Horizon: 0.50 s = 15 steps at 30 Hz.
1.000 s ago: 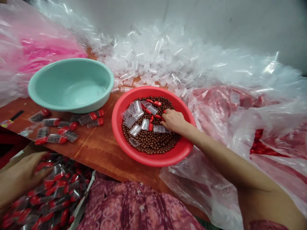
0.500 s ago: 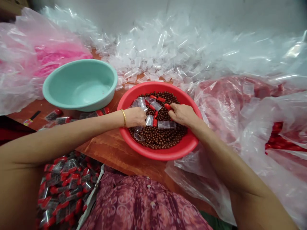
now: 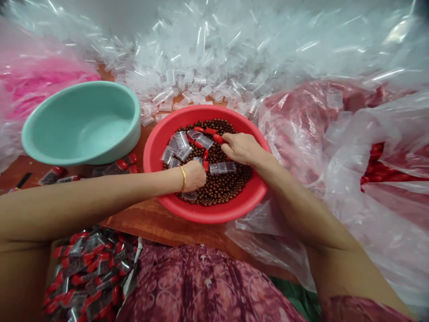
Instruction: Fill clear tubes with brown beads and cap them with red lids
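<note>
A red bowl [image 3: 157, 152] on the wooden table holds many small brown balls [image 3: 221, 188], several clear plastic tubes [image 3: 181, 142] and red caps [image 3: 210, 131]. My left hand [image 3: 193, 175], with a gold bangle at the wrist, is curled down into the balls at the bowl's near left, its fingers closed on something I cannot make out. My right hand [image 3: 239, 147] rests in the bowl's right side, fingers bent and pinched around a red cap [image 3: 218, 138]. A clear tube [image 3: 223, 168] lies just below it.
An empty teal bowl [image 3: 83, 123] stands to the left. Filled tubes with red caps [image 3: 124, 165] lie between the bowls and in a box [image 3: 87, 273] by my lap. Heaps of clear tubes [image 3: 201, 62] fill the back; plastic bags [image 3: 351, 147] crowd the right, pink ones the left.
My left hand came up from the box at lower left, reached into the red bowl, then sank lower into the balls. The right hand stayed in the bowl, shifting slightly toward its far rim.
</note>
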Motion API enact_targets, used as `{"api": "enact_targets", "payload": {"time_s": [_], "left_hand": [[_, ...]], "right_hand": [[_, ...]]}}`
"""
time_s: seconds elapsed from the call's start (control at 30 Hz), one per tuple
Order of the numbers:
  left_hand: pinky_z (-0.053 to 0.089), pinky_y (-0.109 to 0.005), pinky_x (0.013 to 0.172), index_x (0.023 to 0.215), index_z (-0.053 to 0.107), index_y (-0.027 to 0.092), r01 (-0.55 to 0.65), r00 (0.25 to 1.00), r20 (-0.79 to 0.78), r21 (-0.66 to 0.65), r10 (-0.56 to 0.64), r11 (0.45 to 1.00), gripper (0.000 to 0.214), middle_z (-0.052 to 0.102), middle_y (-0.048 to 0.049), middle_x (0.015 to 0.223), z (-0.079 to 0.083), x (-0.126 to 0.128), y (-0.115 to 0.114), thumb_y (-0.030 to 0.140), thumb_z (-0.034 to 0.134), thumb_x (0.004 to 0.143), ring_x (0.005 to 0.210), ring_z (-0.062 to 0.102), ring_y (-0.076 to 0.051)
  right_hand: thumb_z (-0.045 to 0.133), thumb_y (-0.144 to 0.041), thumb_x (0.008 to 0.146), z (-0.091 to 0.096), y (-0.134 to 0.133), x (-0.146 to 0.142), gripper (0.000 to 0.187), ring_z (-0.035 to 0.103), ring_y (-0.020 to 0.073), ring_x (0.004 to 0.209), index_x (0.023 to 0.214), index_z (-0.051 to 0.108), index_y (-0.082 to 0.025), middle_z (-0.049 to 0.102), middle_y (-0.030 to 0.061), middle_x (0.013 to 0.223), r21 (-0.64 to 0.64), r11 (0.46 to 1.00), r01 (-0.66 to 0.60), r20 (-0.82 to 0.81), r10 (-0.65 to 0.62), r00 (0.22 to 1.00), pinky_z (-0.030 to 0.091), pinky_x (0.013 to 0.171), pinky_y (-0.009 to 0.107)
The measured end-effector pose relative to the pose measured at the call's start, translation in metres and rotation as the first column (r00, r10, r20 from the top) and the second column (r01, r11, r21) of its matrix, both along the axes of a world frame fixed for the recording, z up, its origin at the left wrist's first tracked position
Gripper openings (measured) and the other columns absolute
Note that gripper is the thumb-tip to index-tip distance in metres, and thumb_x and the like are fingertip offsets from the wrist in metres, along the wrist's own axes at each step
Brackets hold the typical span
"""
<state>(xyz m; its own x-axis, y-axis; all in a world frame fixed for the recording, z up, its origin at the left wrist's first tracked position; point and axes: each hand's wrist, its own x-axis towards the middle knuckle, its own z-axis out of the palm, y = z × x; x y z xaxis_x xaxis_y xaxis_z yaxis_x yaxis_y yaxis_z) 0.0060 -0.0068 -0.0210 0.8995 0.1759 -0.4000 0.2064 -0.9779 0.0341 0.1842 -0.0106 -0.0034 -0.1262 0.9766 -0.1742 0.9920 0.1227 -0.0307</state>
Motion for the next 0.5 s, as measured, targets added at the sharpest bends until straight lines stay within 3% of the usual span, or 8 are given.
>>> {"api": "enact_targets", "payload": {"time_s": [0.17, 0.3, 0.4, 0.5], "left_hand": [[0.046, -0.029, 0.068, 0.082, 0.069, 0.007, -0.088, 0.992, -0.094, -0.026, 0.085, 0.996, 0.024, 0.072, -0.0178, 0.084, -0.005, 0.047, -0.008, 0.004, 0.045, 0.081, 0.081, 0.067, -0.022], [0.050, -0.029, 0.079, 0.103, 0.064, 0.008, -0.304, 0.950, 0.019, -0.179, 0.312, 0.936, 0.026, 0.070, -0.0163, 0.099, -0.017, 0.065, -0.005, 0.017, 0.048, 0.085, 0.093, 0.066, -0.023], [0.050, -0.030, 0.087, 0.116, 0.058, 0.010, -0.406, 0.851, 0.156, -0.411, 0.501, 0.816, 0.035, 0.067, -0.0125, 0.109, -0.029, 0.067, 0.000, 0.021, 0.052, 0.083, 0.099, 0.065, -0.022], [0.052, -0.031, 0.079, 0.117, 0.055, 0.010, -0.420, 0.759, 0.095, -0.684, 0.644, 0.596, 0.038, 0.069, -0.0070, 0.094, -0.034, 0.060, 0.008, 0.019, 0.054, 0.081, 0.078, 0.066, -0.018]], "right_hand": [[0.032, -0.025, 0.088, -0.001, 0.001, 0.001, 0.036, 0.063, 0.0254, 0.085, 0.104, 0.062, -0.012, 0.070, 0.0148, 0.099, 0.028, 1.000, -0.002, -0.033, 0.003, 0.999, 0.034, 0.064, 0.031], [0.033, -0.023, 0.087, 0.000, 0.002, 0.002, 0.034, 0.062, 0.0247, 0.082, 0.101, 0.062, -0.013, 0.070, 0.0141, 0.097, 0.050, 0.999, 0.007, -0.065, -0.003, 0.998, 0.033, 0.064, 0.031], [0.036, -0.023, 0.086, -0.001, 0.002, 0.005, 0.030, 0.060, 0.0227, 0.077, 0.096, 0.062, -0.014, 0.069, 0.0120, 0.091, 0.097, 0.994, 0.043, -0.125, -0.030, 0.992, 0.033, 0.064, 0.030], [0.038, -0.024, 0.085, -0.006, 0.003, 0.011, 0.025, 0.056, 0.0191, 0.070, 0.087, 0.061, -0.016, 0.066, 0.0074, 0.080, 0.209, 0.972, 0.107, -0.293, -0.042, 0.955, 0.034, 0.064, 0.029]]}}
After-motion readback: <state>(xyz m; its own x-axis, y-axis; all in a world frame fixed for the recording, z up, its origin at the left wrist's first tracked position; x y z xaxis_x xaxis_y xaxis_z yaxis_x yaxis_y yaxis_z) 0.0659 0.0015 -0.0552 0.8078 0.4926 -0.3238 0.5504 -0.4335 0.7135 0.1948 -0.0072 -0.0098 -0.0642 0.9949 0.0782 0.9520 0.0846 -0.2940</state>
